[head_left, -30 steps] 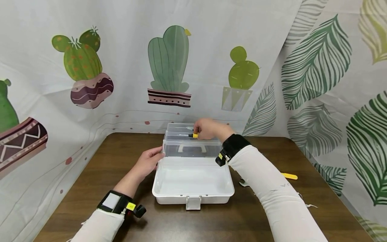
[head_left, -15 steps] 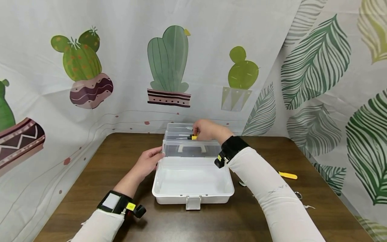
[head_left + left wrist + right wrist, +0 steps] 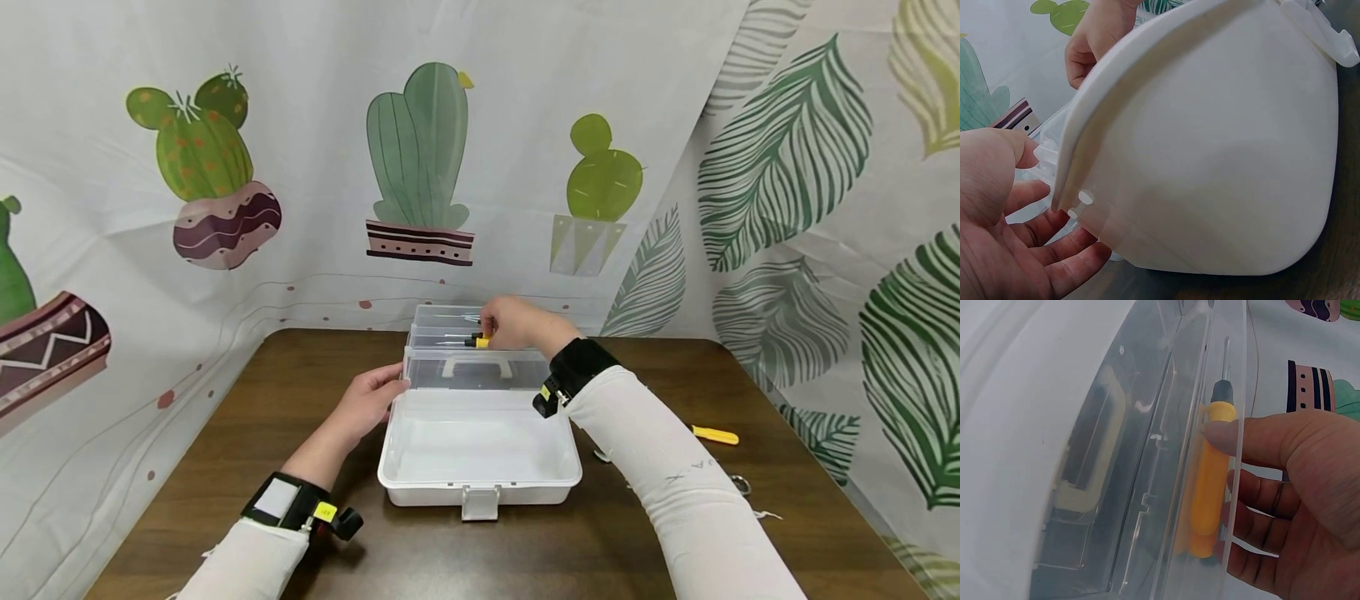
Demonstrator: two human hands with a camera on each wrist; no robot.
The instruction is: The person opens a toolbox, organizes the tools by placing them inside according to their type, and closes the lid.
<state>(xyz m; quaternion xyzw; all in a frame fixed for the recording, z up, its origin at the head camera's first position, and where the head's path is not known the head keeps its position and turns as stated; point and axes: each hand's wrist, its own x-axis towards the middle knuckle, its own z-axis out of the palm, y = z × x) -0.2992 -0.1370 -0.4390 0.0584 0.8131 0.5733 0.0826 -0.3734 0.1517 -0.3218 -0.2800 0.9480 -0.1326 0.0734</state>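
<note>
A white toolbox (image 3: pixel 480 493) stands with its clear lid and stepped trays raised at the back. My left hand (image 3: pixel 371 396) grips its rear left edge, thumb on the clear plastic by the hinge and fingers below, as the left wrist view shows. My right hand (image 3: pixel 513 322) is at an upper clear tray (image 3: pixel 1240 381). Its thumb lies on the yellow handle of a screwdriver (image 3: pixel 1213 475), whose dark collar and thin shaft lie along the tray. The other fingers curl by the tray's outer wall. A second yellow-orange handle shows partly beneath the first.
Right of the box a yellow handle (image 3: pixel 715 435) lies on the brown table (image 3: pixel 315 367), with a metal ring (image 3: pixel 740 485) nearby, partly behind the right sleeve. Small metal pieces (image 3: pixel 471 317) sit in the topmost tray. A printed curtain hangs behind the table.
Over the last second my right hand has lowered slightly with the yellow screwdriver, which has come down into the tray beside another dark-collared tool. My left hand stays put on the toolbox.
</note>
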